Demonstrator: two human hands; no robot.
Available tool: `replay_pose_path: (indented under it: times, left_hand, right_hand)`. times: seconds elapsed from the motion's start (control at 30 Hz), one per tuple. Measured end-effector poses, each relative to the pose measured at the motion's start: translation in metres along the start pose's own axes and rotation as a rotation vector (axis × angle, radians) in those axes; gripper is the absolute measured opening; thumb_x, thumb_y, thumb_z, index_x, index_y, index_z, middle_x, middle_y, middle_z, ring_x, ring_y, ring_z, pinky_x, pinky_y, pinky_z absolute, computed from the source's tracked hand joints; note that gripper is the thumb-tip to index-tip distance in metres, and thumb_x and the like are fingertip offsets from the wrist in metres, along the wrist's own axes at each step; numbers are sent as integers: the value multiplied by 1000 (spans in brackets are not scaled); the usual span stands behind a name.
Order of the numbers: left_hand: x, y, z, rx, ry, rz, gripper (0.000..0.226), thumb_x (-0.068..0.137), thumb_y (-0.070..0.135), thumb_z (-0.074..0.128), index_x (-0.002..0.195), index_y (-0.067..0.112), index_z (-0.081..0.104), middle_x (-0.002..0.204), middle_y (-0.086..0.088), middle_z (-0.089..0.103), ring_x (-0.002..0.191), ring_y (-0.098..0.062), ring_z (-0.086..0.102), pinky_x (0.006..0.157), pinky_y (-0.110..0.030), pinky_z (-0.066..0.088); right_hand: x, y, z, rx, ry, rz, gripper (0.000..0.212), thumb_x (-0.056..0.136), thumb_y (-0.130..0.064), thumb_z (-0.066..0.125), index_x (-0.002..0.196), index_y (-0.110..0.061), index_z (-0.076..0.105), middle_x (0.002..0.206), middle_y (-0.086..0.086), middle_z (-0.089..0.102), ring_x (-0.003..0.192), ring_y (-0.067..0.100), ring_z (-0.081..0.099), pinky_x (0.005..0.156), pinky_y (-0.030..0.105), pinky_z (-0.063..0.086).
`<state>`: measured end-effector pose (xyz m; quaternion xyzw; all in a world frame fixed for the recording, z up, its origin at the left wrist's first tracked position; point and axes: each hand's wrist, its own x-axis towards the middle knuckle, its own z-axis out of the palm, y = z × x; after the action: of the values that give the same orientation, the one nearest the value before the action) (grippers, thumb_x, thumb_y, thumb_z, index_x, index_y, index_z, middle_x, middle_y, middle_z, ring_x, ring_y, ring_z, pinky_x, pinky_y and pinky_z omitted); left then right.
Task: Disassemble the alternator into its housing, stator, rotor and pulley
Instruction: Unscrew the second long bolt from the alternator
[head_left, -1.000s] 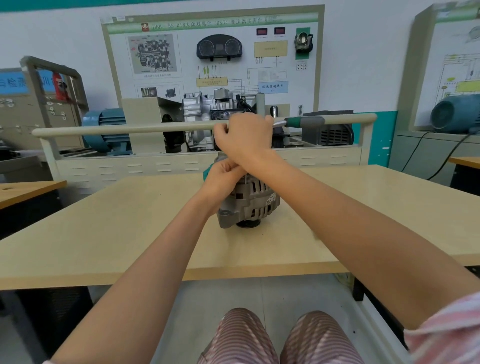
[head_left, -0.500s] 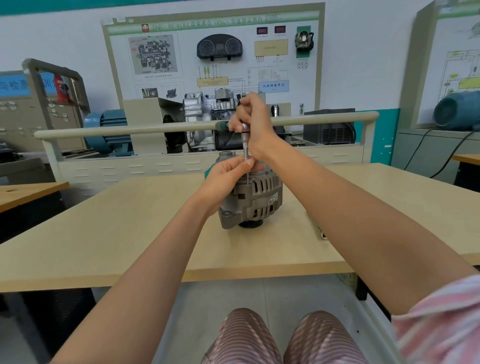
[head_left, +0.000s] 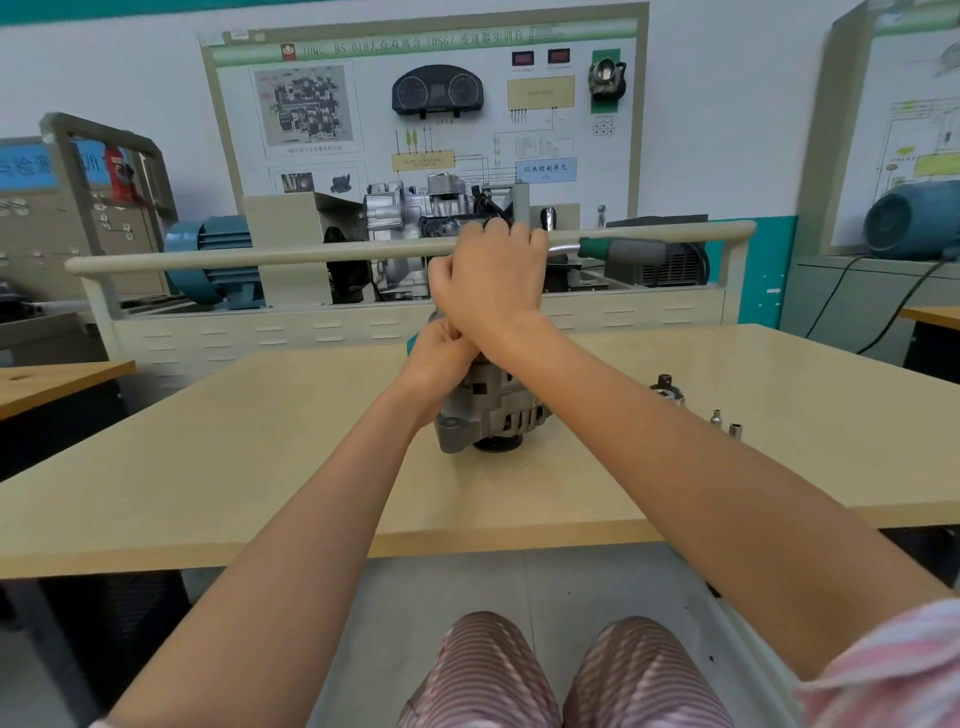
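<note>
Above the alternator, your right hand grips a ratchet wrench, its green-and-grey handle pointing right. Your left hand curls against the alternator's top; its hold is hidden. Pulley down, the alternator stands mid-table. Small sockets lie right.

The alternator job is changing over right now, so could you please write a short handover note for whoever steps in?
Right hand: grips the ratchet wrench above the alternator, handle pointing right.
Left hand: curled at the alternator's top, under the right wrist; what it holds is hidden.
The alternator stands on the table, still in one piece.
A small round part and two sockets lie on the table to its right.
Left: finish the fasteners, then separate housing, stator, rotor and pulley.
</note>
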<state>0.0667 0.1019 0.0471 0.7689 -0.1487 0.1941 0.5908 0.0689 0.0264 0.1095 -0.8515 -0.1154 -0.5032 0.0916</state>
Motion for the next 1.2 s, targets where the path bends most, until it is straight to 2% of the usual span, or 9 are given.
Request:
replay_pose_path:
  times: [0.17,0.3,0.5,0.6,0.8,0.9,1.0,1.1,1.2]
  left_hand:
    - [-3,2,1,-91,-63,46,28,97,9,51,74,19,64,63,11,70,61,0,64,57,-15,48]
    - [-4,5,2,-125,-92,44,19,99,24,52,94,24,71,90,7,76,89,-6,70,77,-19,52]
    - [-5,6,2,-131,-113,17,20,99,24,51,100,22,71,100,5,75,98,-8,68,88,-24,50]
    - [-4,6,1,-154,-109,24,20,98,20,52,104,16,70,103,1,74,100,-10,68,88,-22,50]
    - [-5,5,1,-144,-107,35,18,97,17,54,101,9,70,97,-2,74,93,-12,69,83,-22,53]
    - [-4,4,1,-108,-51,20,22,96,8,54,80,14,68,68,9,71,68,-5,65,63,-19,49]
    - [-1,1,1,7,50,-27,27,91,-1,47,70,15,53,45,15,57,45,5,51,49,-16,41]
    - [0,1,2,12,57,-18,25,91,-1,47,72,15,53,44,17,56,44,7,51,44,-12,40]
    - [-1,1,1,-40,15,7,25,94,5,52,75,19,60,56,16,65,55,6,59,54,-14,46]
  right_hand:
    - [9,2,0,358,10,-11,39,89,-31,43,54,-14,46,54,-4,45,66,18,49,82,34,38]
    - [19,8,0,932,-94,152,55,92,-21,47,39,-19,32,30,-10,28,34,7,28,49,23,35]
    - [27,14,-4,1595,-348,355,55,94,-12,35,40,-19,27,34,-6,27,40,13,38,81,34,41]
    - [27,14,-4,1677,-335,392,51,94,-13,34,44,-18,26,36,-4,24,36,11,36,76,33,40]
    - [19,10,-9,1451,-227,373,52,95,-14,39,43,-15,32,38,-5,34,43,10,37,64,25,40]
    - [7,4,-8,599,-90,51,38,93,-24,42,57,-14,50,57,0,51,60,6,51,79,26,44]
    - [1,-7,-6,-75,-101,40,35,89,-36,42,102,-9,59,105,10,60,101,28,52,98,44,31]
    - [1,-10,-9,-66,-112,39,39,89,-37,41,107,-7,57,108,11,59,103,30,51,100,46,29]
    - [5,-5,-9,142,-73,7,31,89,-35,40,82,-11,59,85,3,59,94,26,52,97,43,29]
